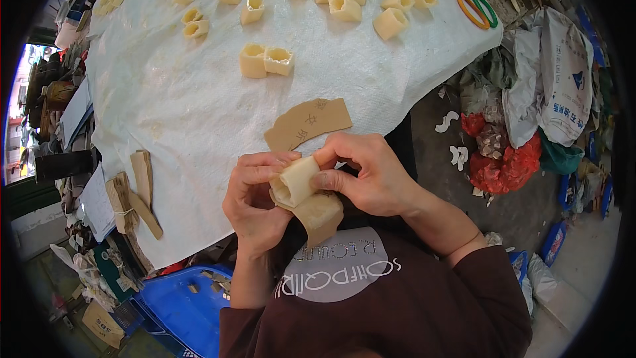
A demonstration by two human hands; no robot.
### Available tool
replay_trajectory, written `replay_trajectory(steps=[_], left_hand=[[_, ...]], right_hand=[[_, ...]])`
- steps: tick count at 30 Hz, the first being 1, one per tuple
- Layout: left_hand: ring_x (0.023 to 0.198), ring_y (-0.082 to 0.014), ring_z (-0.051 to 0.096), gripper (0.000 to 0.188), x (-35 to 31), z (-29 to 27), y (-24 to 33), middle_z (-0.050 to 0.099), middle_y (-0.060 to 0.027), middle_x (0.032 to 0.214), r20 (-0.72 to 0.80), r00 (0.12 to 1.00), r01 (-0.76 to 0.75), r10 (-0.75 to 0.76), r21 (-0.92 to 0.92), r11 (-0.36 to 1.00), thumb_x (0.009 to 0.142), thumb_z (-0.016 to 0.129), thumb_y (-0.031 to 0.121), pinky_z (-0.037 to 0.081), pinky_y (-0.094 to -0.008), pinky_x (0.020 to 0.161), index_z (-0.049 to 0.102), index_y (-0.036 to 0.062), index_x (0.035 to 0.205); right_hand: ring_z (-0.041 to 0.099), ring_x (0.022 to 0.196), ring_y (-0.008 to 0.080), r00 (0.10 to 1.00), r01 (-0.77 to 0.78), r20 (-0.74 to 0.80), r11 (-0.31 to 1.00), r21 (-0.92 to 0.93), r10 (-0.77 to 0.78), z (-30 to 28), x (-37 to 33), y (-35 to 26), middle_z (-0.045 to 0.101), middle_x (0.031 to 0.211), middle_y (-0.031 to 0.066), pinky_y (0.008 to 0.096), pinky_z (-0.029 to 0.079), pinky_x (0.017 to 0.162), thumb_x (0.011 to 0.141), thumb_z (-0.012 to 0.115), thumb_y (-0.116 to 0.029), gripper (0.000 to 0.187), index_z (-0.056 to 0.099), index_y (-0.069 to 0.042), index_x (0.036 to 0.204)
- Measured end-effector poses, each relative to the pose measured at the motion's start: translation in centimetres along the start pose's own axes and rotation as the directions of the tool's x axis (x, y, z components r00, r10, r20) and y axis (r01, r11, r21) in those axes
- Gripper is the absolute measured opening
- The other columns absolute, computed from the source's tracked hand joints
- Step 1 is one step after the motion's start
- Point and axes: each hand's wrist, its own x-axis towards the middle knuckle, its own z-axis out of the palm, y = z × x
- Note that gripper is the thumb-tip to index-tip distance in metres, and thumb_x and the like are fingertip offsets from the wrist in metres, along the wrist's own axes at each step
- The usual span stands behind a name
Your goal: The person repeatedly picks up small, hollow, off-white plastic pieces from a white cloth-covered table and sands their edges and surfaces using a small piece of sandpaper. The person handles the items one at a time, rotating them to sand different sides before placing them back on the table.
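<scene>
Near the front edge of the cloth, in front of my body, both hands hold one hollow pale-yellow block [297, 181], which looks waxy. My left hand [255, 202] is closed round its left side, the open end tilted toward that palm. With thumb and fingers my right hand [361, 172] pinches the block's upper right side. A bent piece of brown paper [319, 217] lies against the underside of the block and hangs below it. Just beyond the hands, a curved brown paper piece [308, 121] with dark marks rests flat on the white cloth [179, 119].
Two similar blocks [266, 61] stand together farther back, with many more behind. Scissors [474, 6] with orange and green handles lie at the far right. Brown strips [136, 192] sit at the left edge. A blue basin [185, 305] is below left; bags [507, 159] lie at right.
</scene>
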Motion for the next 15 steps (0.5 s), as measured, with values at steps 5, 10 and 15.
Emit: replay_trajectory(steps=[5,10,15], left_hand=[[0.092,-0.0263,0.058,0.048,-0.1,-0.3,-0.7,0.052,-0.0105,0.097,-0.057,0.995,0.066,-0.077,-0.171,0.983,0.058,0.072,-0.013,0.05,-0.0378,0.08,0.046,0.0051,0.094],[0.091,-0.0253,0.058,0.047,0.2,-0.5,-0.8,0.052,-0.0105,0.097,-0.153,0.981,0.088,-0.123,-0.218,0.972,0.059,0.073,-0.011,0.049,-0.0359,0.079,0.046,0.0057,0.094],[0.093,-0.0248,0.058,0.048,0.2,-0.3,-0.6,0.052,-0.0101,0.098,-0.124,0.991,0.039,-0.051,-0.096,0.995,0.059,0.073,-0.011,0.049,-0.0346,0.079,0.047,0.0056,0.096]], right_hand=[[0.059,0.072,0.014,0.997,-0.072,0.046,0.946,0.317,0.061,0.1,0.2,1.2,0.062,0.079,0.0083,0.0277,0.047,0.069,0.078,0.062,-0.002,0.019,0.057,0.0,0.097],[0.058,0.08,0.0128,0.995,0.097,-0.012,0.98,0.173,-0.097,0.2,-0.2,1.8,0.058,0.083,0.0052,0.0275,0.048,0.074,0.081,0.06,-0.001,0.028,0.053,0.0,0.108],[0.056,0.069,0.0113,0.994,0.102,0.044,0.994,0.038,-0.103,-0.2,0.1,1.0,0.059,0.076,0.004,0.027,0.046,0.067,0.076,0.068,-0.009,0.032,0.054,-0.001,0.104]])
